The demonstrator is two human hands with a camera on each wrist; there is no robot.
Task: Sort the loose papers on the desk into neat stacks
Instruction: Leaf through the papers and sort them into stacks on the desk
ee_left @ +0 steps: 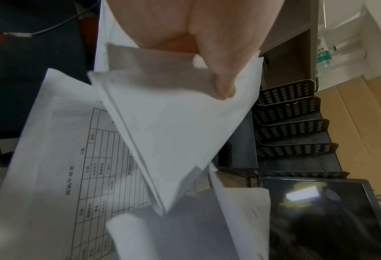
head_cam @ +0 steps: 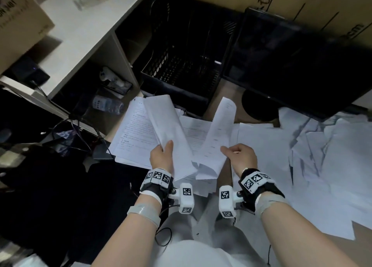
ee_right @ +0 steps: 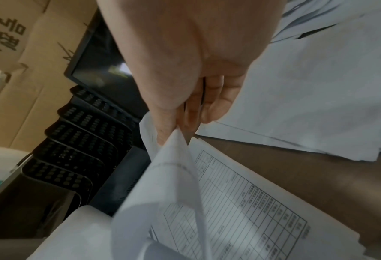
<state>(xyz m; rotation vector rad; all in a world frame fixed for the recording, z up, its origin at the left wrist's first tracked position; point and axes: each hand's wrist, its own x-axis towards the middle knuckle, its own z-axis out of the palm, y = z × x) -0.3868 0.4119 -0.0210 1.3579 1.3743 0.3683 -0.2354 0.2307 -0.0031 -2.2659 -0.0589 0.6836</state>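
Note:
My left hand grips a bundle of white sheets lifted above the desk; its thumb presses the bundle's top sheet. My right hand pinches one printed sheet by its right edge, between thumb and fingers; this curling sheet is raised. Under both lies a stack topped by a table form, also showing as the form. A second stack of text pages lies to the left. Loose papers spread over the desk's right side.
A black tiered file tray stands behind the papers, seen too as the tray and the tray. A dark monitor leans at the back right. Cardboard boxes, a water bottle and cables lie around.

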